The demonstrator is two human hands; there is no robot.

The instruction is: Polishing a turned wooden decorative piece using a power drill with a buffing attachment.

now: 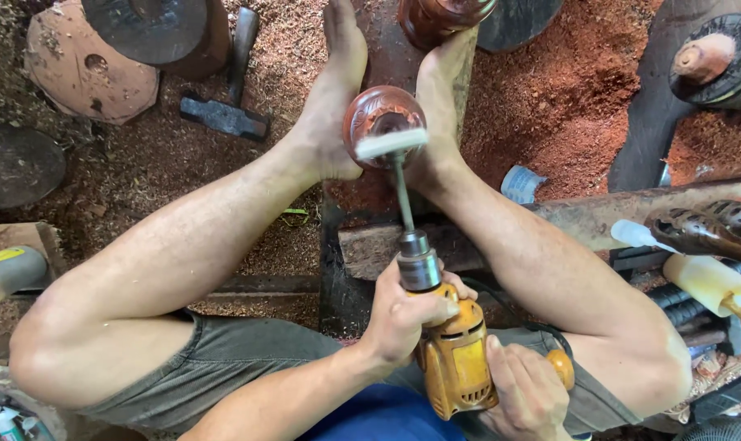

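While the round reddish-brown wooden piece (380,121) is clamped between the person's two bare feet, an orange drill (454,353) is held against it from below. The drill's neck, just behind the metal chuck (418,263), is gripped by the left hand (401,314), whose fingers are wrapped closed around the housing. The rear of the drill body is gripped by the right hand (524,392), with the fingers curled over its side near a round orange knob (560,367). A long steel shaft (402,193) runs from the chuck up to a white buffing pad (391,144), which is pressed on the lower face of the wooden piece. The piece sits over a dark plank (387,245) that lies between the legs. Red sawdust (550,98) is spread over the ground around the feet. A hammer (227,98) is seen lying on the sawdust to the left, well apart from the work. Further turned wooden pieces (717,61) are noted at the upper right.
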